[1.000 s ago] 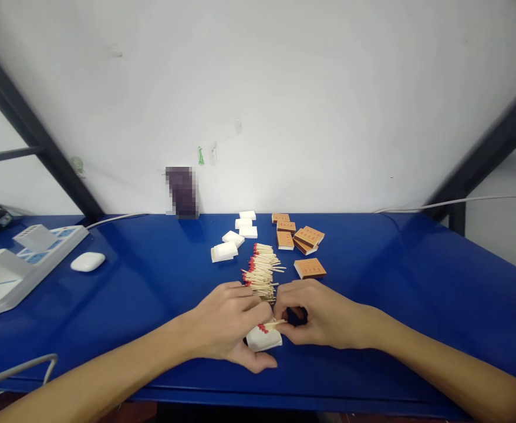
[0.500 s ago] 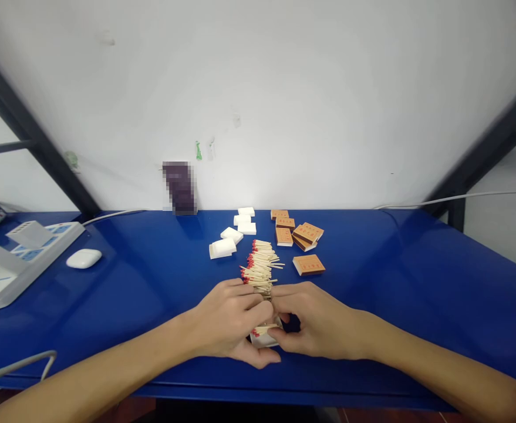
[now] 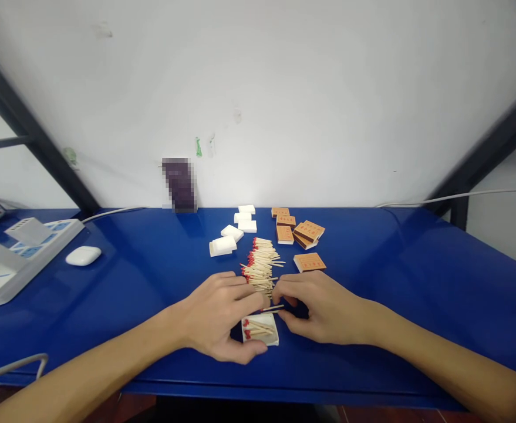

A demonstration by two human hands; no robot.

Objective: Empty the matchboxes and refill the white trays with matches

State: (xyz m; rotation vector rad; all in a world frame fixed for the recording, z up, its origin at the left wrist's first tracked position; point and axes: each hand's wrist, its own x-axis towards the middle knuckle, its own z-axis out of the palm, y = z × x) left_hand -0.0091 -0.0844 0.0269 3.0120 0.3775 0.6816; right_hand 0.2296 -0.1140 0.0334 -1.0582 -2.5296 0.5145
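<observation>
My left hand [image 3: 217, 314] curls around a small white matchbox tray [image 3: 262, 330] on the blue table [image 3: 394, 282], thumb under its near edge. A few red-tipped matches lie inside the tray. My right hand [image 3: 317, 305] is beside it, fingertips pinched on a couple of matches [image 3: 272, 308] just above the tray. A pile of red-tipped matches [image 3: 261, 264] lies directly beyond both hands.
Several empty white trays [image 3: 233, 232] sit behind the pile at left, several orange matchbox sleeves [image 3: 302, 235] at right. A white earbud case [image 3: 83, 255] and a white-blue device [image 3: 15, 252] are far left. A cable [image 3: 455, 197] runs along the wall.
The hands have shifted slightly; the tray now lies flatter and more exposed with matches visible in it, and my right hand holds matches above it.
</observation>
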